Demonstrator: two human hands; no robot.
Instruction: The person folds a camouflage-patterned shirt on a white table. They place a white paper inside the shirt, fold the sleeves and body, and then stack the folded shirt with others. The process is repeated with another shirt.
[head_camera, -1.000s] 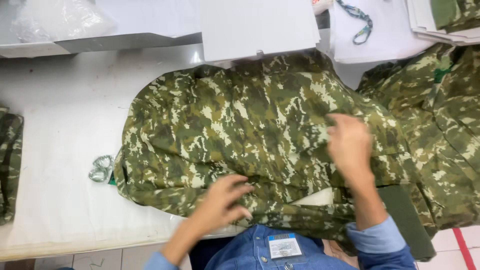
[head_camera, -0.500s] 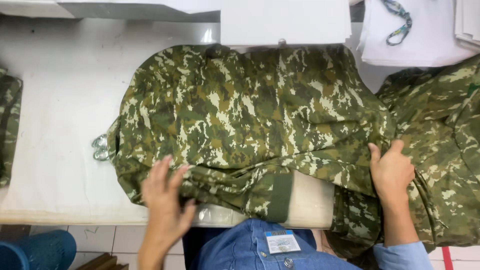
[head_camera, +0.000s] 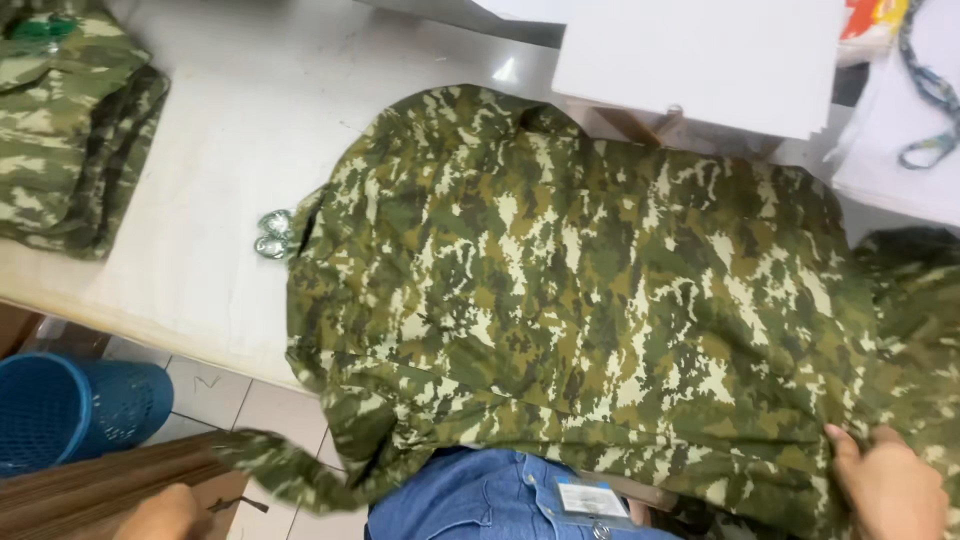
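Nearest, the left hand (head_camera: 165, 512) sits at the bottom edge by a dangling strip of the jacket; whether its grip pinches that strip cannot be told. The right hand (head_camera: 888, 488) presses the hem at lower right, fingers curled into the cloth. The jacket (head_camera: 580, 300), green camouflage, lies spread across the white surface (head_camera: 200, 200), its near edge hanging over. A blue basket (head_camera: 75, 405) stands on the floor. Metal clips (head_camera: 272, 235) lie beside the jacket's left edge. Farther off, folded camouflage clothes (head_camera: 70, 120) lie left, white sheets (head_camera: 700, 55) behind.
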